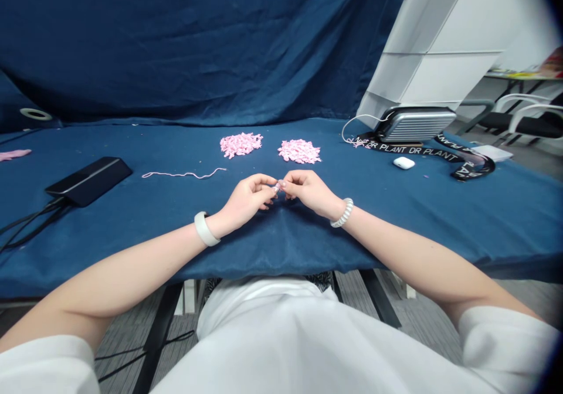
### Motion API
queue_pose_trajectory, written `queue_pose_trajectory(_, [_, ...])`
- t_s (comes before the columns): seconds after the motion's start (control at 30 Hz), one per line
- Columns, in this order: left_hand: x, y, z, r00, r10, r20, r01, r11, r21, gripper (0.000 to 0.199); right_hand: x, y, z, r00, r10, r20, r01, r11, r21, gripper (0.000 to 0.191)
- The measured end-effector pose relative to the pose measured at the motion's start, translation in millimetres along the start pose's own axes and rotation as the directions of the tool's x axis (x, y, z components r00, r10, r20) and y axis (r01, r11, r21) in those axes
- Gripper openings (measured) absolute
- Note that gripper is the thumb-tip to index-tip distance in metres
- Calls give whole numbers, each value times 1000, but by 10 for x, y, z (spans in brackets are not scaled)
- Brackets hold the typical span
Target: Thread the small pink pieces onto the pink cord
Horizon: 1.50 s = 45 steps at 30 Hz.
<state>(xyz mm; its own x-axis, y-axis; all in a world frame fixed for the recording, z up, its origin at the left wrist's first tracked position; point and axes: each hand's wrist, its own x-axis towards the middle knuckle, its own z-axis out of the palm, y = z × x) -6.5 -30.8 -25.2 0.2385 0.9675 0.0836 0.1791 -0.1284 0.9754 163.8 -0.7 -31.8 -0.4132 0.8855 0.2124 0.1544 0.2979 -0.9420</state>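
We've got L hand (246, 200) and R hand (309, 192) close together over a navy-blue cloth table top (281, 247), both in a narrow fingertip pinch on one tiny pale-pink piece (277, 187), held between them; its exact shape is too small to tell. Just ahead of the hands: a thin pink cord (182, 174) lying in a loose line, plus two heaps of small pink pieces (241, 145) (299, 151), well apart from the fingers. White wristband (204, 230) on L wrist, white coiled bracelet (342, 213) on R wrist.

Rest of table — black rectangular slab device (88, 180) w/ black cables (33, 224) far left, white earbud case (403, 162), ribbed silver case (416, 124), and black printed lanyard (422, 152) far right.
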Motion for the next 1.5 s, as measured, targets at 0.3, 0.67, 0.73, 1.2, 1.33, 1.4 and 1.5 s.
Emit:
queue_pose_trajectory(0.3, [49,-59,-9,995,48,-85,-46,999,29,25,0,-25,-50,995,86,43,-88,994,68,38])
queue_pose_trajectory(0.67, [81,-82,-10,992,22,-128,-20,1000,13,21,28,-28,-95,989,146,34,-147,988,50,31])
queue_pose_trajectory(0.73, [85,-74,-13,991,-1,-134,0,1000,-8,23,24,-9,-86,990,140,27,-141,989,47,30])
queue_pose_trajectory(1.2, [147,-180,-20,993,-22,-116,5,990,-140,34,612,575,-1125,861,-86,-502,-297,715,-632,36])
queue_pose_trajectory(1.33, [125,-150,-43,997,31,-72,-39,993,-112,23,548,749,-1218,827,-109,-552,-328,703,-631,40])
queue_pose_trajectory(1.4, [113,-149,-50,999,49,-21,-51,996,-69,18,532,776,-1177,827,-130,-547,-318,694,-646,40])
queue_pose_trajectory(1.5, [109,-159,-56,995,94,41,-97,992,76,30,526,780,-1091,848,-180,-499,-264,673,-691,38])
